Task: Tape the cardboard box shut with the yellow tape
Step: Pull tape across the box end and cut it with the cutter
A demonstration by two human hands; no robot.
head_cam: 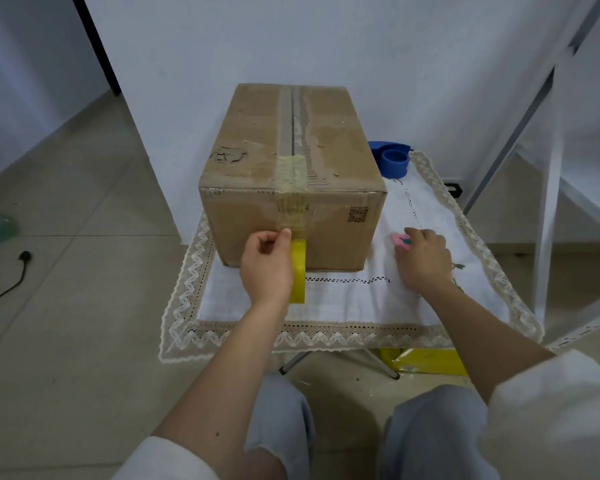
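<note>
Cardboard box (291,174) sits mid-table on a lace-edged cloth (343,306), flaps down. A translucent yellowish strip runs from the front face up over the near top edge; the seam toward 12 o'clock looks bare w/ old residue, so most taping is prob. left. Left hand (265,268) grips the yellow tape roll (298,271) at the front face, thumb pressing the strip. Right hand (423,258), at 3 o'clock, curls fingers onto a small pink object (397,240), maybe a cutter. Blue tape dispenser (392,159) behind the box.

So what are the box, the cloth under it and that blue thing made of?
The box looks like matte corrugated cardboard: brown, scuffed, fluting exposed along the seam. The cloth seems woven white fabric with lace edging. The blue dispenser is probably smooth moulded plastic.
</note>
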